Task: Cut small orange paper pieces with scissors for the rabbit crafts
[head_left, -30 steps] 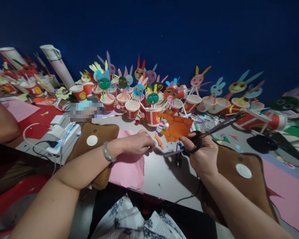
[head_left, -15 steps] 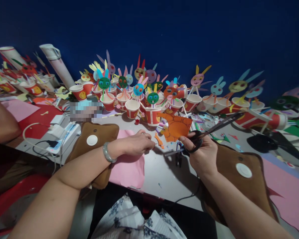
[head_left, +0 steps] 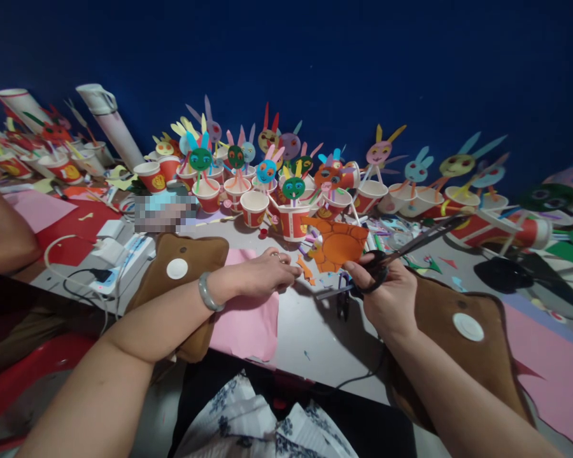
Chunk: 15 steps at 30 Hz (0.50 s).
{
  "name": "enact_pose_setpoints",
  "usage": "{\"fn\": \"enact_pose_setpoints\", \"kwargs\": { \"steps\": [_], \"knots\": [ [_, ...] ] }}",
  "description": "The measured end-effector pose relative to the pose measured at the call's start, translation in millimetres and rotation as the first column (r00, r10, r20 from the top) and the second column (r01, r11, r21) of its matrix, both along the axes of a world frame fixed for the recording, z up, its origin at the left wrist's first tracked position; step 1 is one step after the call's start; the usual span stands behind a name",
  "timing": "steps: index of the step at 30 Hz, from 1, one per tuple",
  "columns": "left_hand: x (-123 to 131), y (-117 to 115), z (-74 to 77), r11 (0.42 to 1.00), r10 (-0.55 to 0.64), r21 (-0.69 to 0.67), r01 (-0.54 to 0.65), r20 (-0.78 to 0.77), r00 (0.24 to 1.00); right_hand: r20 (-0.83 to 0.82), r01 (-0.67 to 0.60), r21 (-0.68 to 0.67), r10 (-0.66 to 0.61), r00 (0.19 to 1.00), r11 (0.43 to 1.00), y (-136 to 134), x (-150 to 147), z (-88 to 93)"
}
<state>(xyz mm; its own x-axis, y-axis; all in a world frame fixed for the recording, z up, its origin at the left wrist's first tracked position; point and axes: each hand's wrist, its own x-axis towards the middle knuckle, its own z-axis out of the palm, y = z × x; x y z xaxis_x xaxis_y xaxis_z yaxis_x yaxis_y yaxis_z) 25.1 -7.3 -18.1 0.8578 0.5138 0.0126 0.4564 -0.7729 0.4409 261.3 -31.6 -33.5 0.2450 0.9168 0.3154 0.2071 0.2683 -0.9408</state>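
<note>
My left hand [head_left: 273, 272], with a bracelet at the wrist, rests over a pink sheet of paper [head_left: 248, 324]. Its fingers are curled and bunched together; whatever is between them, if anything, is hidden. My right hand [head_left: 392, 294] is closed round the black handles of a pair of scissors [head_left: 376, 272]. A grey blade juts from the grip towards my left hand, and a long dark part slants up to the right. An orange paper sheet [head_left: 342, 247] with drawn circles is just beyond my right thumb; I cannot tell whether the thumb touches it. Orange scraps [head_left: 306, 270] lie between the hands.
Red-and-white paper cups [head_left: 293, 222] with paper rabbit faces line the back of the table. Brown pouches [head_left: 181, 254] flank my forearms. A power strip [head_left: 106, 277] with cords is at left, beside a person's arm [head_left: 4, 222]. A thermos [head_left: 107, 121] leans behind.
My left hand has shifted slightly right, and its fingers reach a little further out. My right hand and the scissors have hardly moved.
</note>
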Motion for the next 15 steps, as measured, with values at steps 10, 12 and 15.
{"fn": "enact_pose_setpoints", "kwargs": {
  "steps": [10,12,15],
  "knots": [
    [-2.2,0.9,-2.5,0.995,-0.051,-0.091,0.048,-0.029,0.998,0.023,0.014,-0.038,-0.014,1.0,0.999,-0.7,-0.6,2.4],
    [-3.2,0.7,-2.0,0.992,-0.068,-0.111,0.061,-0.058,0.996,0.028,0.017,-0.049,-0.016,0.999,0.999,-1.2,-1.1,3.3],
    [-3.2,0.3,2.8,0.992,-0.059,-0.116,0.049,-0.086,0.995,0.028,0.019,-0.052,-0.018,0.999,0.998,-1.9,-2.3,4.3]
  ]
}}
